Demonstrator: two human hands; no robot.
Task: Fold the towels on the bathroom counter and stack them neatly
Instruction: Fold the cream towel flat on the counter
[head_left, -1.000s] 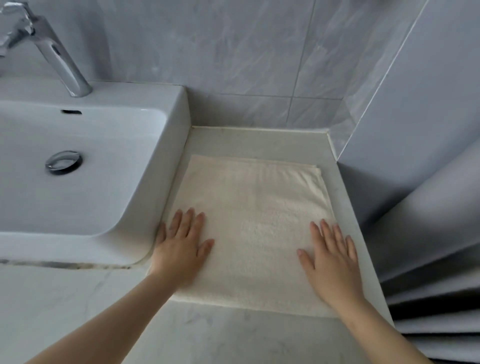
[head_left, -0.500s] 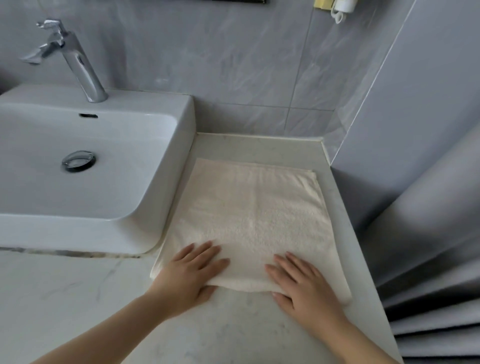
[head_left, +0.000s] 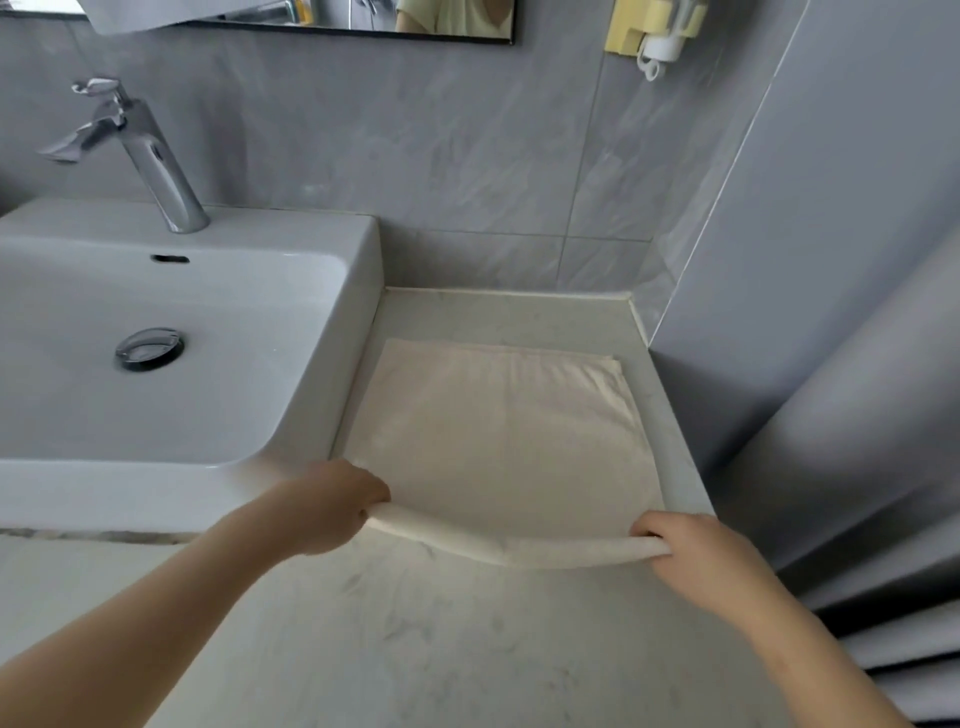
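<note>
A cream towel (head_left: 504, 431) lies folded on the pale marble counter (head_left: 415, 639), to the right of the basin. Its far part rests flat near the back wall. Its near edge is lifted off the counter and sags between my hands. My left hand (head_left: 332, 514) grips the near left corner. My right hand (head_left: 691, 545) grips the near right corner. Both hands have their fingers curled around the thick folded edge.
A white basin (head_left: 332, 364) with a chrome tap (head_left: 150, 161) stands close on the towel's left. Grey tiled wall runs behind, with a mirror (head_left: 363, 15) above. A grey curtain (head_left: 857, 467) hangs along the counter's right edge.
My hands went from lying flat on the towel to its near edge, then took hold of the two near corners and raised that edge. The view tilted upward.
</note>
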